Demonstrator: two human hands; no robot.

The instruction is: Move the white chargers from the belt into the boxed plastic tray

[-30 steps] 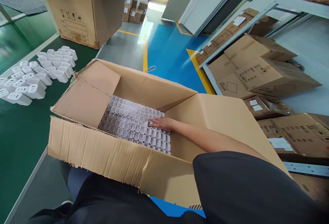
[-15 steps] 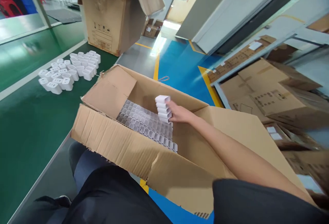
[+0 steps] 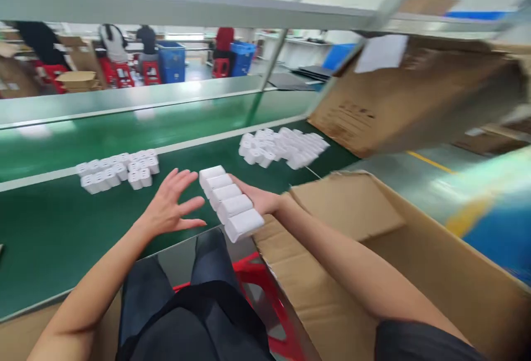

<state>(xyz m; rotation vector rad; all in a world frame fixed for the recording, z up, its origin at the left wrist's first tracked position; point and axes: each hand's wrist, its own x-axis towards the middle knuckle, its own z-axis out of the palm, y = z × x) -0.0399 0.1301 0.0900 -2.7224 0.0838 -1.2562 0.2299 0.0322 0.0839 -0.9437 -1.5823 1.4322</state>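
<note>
Holding five white casings [image 3: 232, 205], now out of the carton [image 3: 352, 206], right hand [image 3: 260, 198] keeps fingers clamped — left hand [image 3: 170, 206], fingers apart, has them within reach.

I lose the fingers of the right hand [image 3: 262, 200] behind the row of white cases [image 3: 230, 199]. The open carton [image 3: 319, 283] runs off the bottom and right edges — I can't see its contents. Print on the tall carton [image 3: 373, 115] blurs — unreadable to me.
</note>
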